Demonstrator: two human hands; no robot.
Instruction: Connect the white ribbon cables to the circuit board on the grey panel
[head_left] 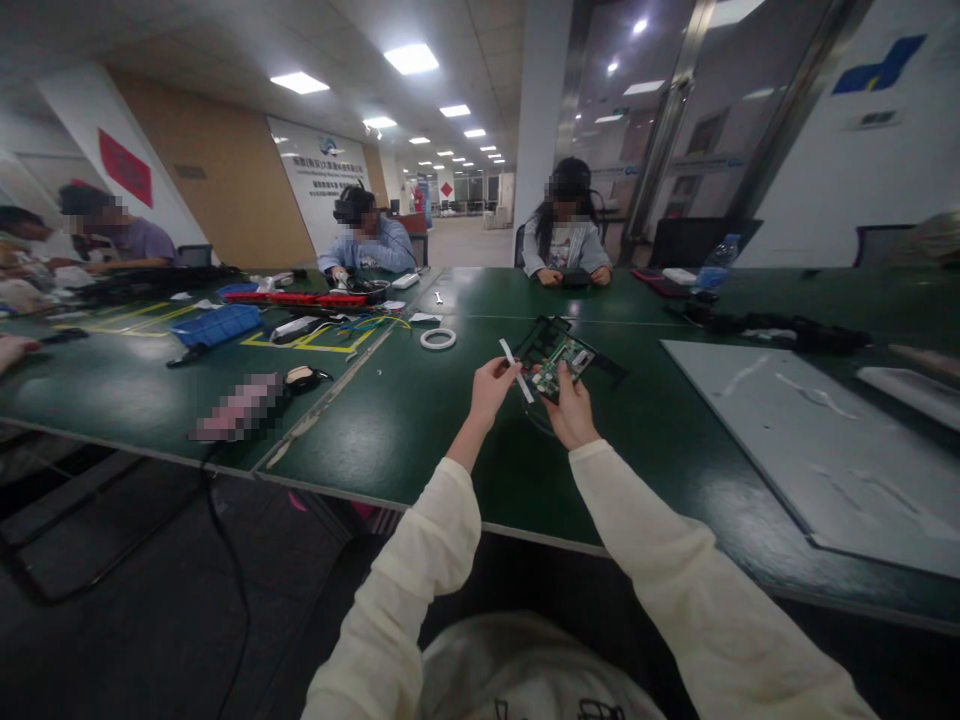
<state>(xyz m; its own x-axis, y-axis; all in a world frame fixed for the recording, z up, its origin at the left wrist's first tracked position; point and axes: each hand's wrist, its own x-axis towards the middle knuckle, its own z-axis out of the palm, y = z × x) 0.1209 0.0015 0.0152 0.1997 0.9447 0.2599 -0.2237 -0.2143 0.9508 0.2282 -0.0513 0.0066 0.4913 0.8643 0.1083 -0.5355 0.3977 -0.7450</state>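
Note:
My right hand (573, 408) is closed on the lower edge of a green circuit board (562, 365), which is tilted above the table. My left hand (492, 392) pinches a narrow white strip (516, 372), perhaps tape, close to the board's left edge. Whether the strip touches the board I cannot tell. Behind the board is a black open frame (551, 335), partly hidden by the board and my fingers. A dark thin cable (541, 422) curves beneath my hands. Farther off on the table lies a roll of white tape (438, 340).
The green table (360, 420) has a seam on my left. A grey panel (810, 440) covers its right side. A blue tray (216, 326), wires (367, 325) and a small wrench (439, 297) lie beyond. A water bottle (720, 262) stands far right. Several people sit around.

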